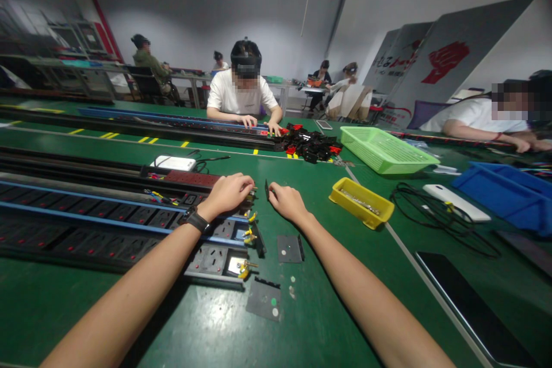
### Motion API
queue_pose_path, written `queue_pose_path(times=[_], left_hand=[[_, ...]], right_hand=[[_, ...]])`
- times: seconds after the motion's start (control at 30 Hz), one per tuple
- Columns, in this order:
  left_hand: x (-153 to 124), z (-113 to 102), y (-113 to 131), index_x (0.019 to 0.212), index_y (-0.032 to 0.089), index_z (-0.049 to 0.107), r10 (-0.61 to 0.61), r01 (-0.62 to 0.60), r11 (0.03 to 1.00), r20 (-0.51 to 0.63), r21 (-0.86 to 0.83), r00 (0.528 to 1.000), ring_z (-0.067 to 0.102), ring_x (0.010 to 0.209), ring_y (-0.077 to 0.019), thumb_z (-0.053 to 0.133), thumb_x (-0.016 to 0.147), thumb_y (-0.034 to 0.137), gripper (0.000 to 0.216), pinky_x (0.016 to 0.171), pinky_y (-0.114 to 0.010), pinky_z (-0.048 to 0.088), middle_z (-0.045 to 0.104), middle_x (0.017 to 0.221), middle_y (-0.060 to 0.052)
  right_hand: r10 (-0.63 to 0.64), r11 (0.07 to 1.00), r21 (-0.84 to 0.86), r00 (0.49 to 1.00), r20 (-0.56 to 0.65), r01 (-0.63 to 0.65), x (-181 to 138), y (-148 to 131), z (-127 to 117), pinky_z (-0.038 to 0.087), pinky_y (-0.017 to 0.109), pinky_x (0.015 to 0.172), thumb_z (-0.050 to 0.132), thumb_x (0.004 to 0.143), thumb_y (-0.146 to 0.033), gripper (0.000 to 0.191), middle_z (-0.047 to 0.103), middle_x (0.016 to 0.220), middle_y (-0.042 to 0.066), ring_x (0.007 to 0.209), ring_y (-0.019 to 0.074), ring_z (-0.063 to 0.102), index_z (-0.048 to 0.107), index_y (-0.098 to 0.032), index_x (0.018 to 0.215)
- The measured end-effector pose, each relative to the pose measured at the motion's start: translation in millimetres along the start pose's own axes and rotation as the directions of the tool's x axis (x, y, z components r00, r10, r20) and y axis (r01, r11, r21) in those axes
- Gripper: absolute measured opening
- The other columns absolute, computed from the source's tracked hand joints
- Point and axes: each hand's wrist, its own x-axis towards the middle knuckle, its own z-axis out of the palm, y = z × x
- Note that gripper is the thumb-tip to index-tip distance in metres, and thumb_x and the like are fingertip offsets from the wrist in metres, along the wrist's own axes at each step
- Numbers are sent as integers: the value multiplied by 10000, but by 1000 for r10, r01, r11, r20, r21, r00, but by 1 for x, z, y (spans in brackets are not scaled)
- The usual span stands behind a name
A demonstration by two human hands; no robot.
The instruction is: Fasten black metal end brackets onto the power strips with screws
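My left hand (230, 192), with a dark watch on its wrist, is at the right end of a long power strip (190, 179). Its fingers are curled closed by a small brass-coloured bolt, and what they pinch is hidden. A thin black end plate (267, 190) stands upright in my right hand (287, 200), pinched a little apart from the strip's end. Closer to me, more socket strips (129, 213) lie side by side, yellow-green wire terminals (245, 268) sticking out of their ends. Two loose dark end plates (290, 249) (264, 299) rest on the table beside them.
Right of my hands are a yellow bin (361, 202) of small metal parts, a green basket (383, 149), a blue crate (509, 192), a coiled black cable (435, 213) and a dark flat panel (470, 305). Across the table, a co-worker (244, 95) handles strips beside a black-and-red parts pile (310, 144).
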Motion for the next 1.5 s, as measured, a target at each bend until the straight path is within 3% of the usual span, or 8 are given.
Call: queue_pose_path(times=[1.5], left_hand=[[0, -2, 1, 1052, 266, 721, -5, 6, 1000, 11, -11, 1000, 668, 994, -218, 466, 1035, 373, 278, 815, -289, 461, 720, 1055, -36]], right_hand=[[10, 1000, -9, 1000, 13, -10, -1, -1, -3, 444, 284, 791, 357, 1067, -357, 326, 769, 1083, 83, 979, 238, 716, 614, -259, 1242]])
